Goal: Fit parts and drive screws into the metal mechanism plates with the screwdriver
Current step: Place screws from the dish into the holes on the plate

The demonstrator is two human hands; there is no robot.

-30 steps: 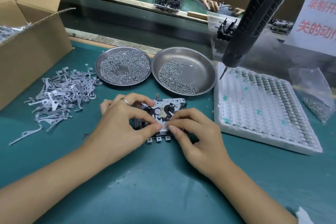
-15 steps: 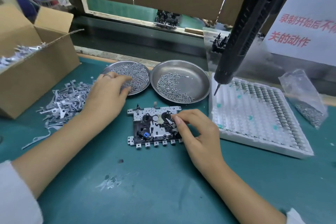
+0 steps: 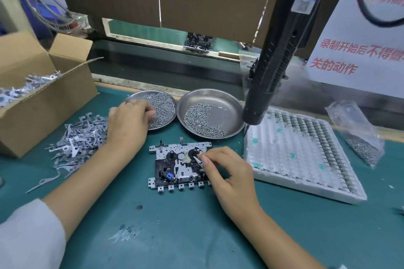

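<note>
A: While the mechanism plate [image 3: 179, 166] lay flat mid-mat, toward the green mat's [image 3: 185, 225] far edge, where was the left hand [image 3: 129, 122]?

B: Fingers curled into the left screw dish [image 3: 162, 102]; grip hidden, cannot tell.

A: Right hand [image 3: 229, 172]?

B: Fingertips pinched a small metal lever [image 3: 197, 159] on the plate's right side. Electric screwdriver [image 3: 277, 50] hung unheld above the foam tray [image 3: 306, 159].

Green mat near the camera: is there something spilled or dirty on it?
Yes. The green mat has a pale scuffed smear and a small dark spot, below the mechanism plate. One lever part lies apart from its pile.
</note>
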